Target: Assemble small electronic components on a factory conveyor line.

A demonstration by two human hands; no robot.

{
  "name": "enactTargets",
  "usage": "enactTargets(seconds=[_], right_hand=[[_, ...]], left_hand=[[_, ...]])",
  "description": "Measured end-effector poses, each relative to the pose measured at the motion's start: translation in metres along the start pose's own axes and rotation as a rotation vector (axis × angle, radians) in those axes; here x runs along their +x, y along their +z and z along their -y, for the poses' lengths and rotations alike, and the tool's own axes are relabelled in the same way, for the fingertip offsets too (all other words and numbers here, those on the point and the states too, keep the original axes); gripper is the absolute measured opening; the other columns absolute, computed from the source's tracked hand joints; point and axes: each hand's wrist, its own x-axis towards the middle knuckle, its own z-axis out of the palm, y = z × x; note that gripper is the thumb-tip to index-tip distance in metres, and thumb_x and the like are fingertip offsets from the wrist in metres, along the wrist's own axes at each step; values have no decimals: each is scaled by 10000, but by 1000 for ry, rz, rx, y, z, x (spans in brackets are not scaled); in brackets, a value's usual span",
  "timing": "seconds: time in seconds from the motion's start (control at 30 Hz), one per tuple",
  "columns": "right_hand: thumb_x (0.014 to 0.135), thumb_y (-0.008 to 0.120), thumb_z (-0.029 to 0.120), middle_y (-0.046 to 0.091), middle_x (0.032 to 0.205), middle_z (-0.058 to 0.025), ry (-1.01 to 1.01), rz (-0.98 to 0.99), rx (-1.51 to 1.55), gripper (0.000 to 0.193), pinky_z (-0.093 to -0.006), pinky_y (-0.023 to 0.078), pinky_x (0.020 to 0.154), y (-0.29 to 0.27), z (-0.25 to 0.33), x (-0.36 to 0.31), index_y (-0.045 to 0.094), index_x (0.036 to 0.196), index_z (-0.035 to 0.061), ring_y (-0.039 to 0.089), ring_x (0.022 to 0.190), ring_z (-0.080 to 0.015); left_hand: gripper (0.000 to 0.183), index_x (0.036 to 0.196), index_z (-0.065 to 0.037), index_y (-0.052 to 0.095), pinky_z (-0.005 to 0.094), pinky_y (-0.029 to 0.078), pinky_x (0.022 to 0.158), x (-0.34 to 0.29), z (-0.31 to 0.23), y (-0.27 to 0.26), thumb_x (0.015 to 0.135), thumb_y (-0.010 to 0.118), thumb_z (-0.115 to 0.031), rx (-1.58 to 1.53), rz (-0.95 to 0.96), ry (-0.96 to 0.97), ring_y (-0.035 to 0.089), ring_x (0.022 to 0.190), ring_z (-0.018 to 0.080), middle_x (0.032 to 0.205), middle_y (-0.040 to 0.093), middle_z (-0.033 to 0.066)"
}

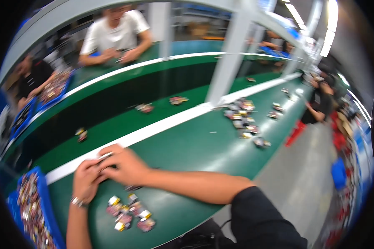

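Note:
My left hand (pixel 86 182), with a metal band at its wrist, is closed and meets my right hand (pixel 126 165) above the near table's inner edge. Both sets of fingers pinch a small dark part with a whitish end (pixel 105 156). Its kind is mostly hidden by the fingers, and the picture is blurred. Just below the hands, several small reddish, yellow and silver components (pixel 124 219) lie in a loose group on the green tabletop (pixel 174 207). Another component is partly covered beneath my right wrist.
A blue bin (pixel 43 195) full of small parts stands at the left. More components (pixel 241 116) are heaped farther right. Beyond a white rail (pixel 153 128), a green conveyor belt (pixel 120 120) carries scattered pieces. A grey post (pixel 228 62) rises from the rail. Co-workers (pixel 116 33) sit opposite.

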Motion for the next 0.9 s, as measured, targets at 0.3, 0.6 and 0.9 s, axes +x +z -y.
enactTargets(seconds=[0.3, 0.6, 0.9], right_hand=[[729, 680, 54, 579, 1202, -139, 137, 49, 204, 80, -404, 413, 1000, -2, -8, -1, 714, 798, 32, 490, 1177, -316], [758, 653, 37, 526, 1267, -170, 148, 101, 177, 81, -404, 405, 1010, 3, -13, -1, 704, 817, 18, 472, 1199, -325], [751, 624, 14, 504, 988, -107, -111, -28, -77, 130, -385, 471, 776, -1, -3, 4, 573, 870, 27, 508, 934, -299]], left_hand=[[354, 1165, -57, 519, 233, 567, 750, 10, 14, 9, 925, 673, -268, 145, -120, 77, 637, 924, 121, 1053, 615, 51], [321, 1188, -21, 494, 276, 577, 783, 10, 16, 7, 952, 625, -196, 143, -109, 123, 638, 944, 150, 1056, 611, 74], [345, 1213, -52, 506, 236, 556, 744, 9, 11, 14, 958, 622, -254, 135, -115, 106, 614, 845, 80, 985, 592, 12]])
